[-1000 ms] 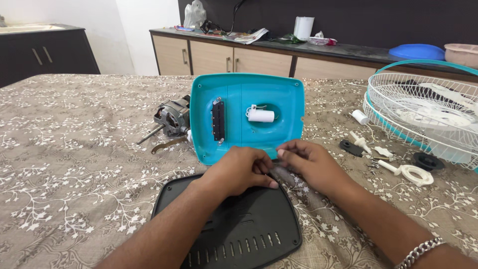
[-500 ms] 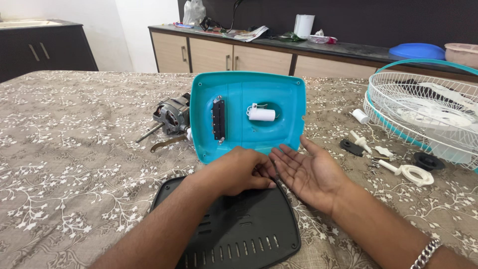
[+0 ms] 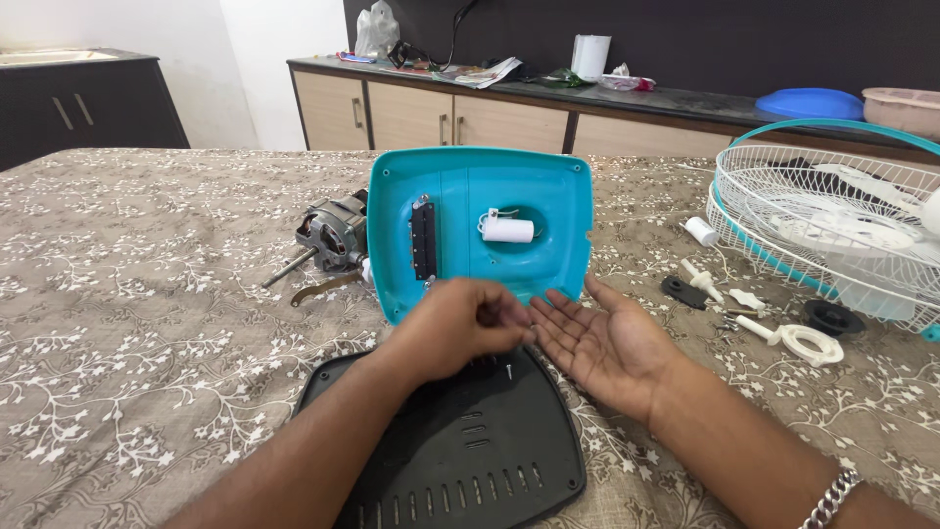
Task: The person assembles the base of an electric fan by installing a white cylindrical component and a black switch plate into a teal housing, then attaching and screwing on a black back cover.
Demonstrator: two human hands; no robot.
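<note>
Nearest the camera, a black slotted plate lies flat on the desk, which wears a brown cloth with white branch print. A small screw rests on the plate's far part, just below the left hand. The left hand hovers over the plate's far edge, knuckles up and fingers curled in; whether it grips anything cannot be told. Just beside it, the right hand lies palm up, fingers spread and empty, its fingertips almost meeting the left hand's. A chain bracelet sits on the right wrist.

Beyond the hands stands a teal housing, its hollow side facing the camera, with a black switch strip and a white capacitor inside. Left of it lies a motor with its shaft pointing left. To the right, small white and black parts are scattered near a white fan guard. Farthest back, a cabinet runs along the wall.
</note>
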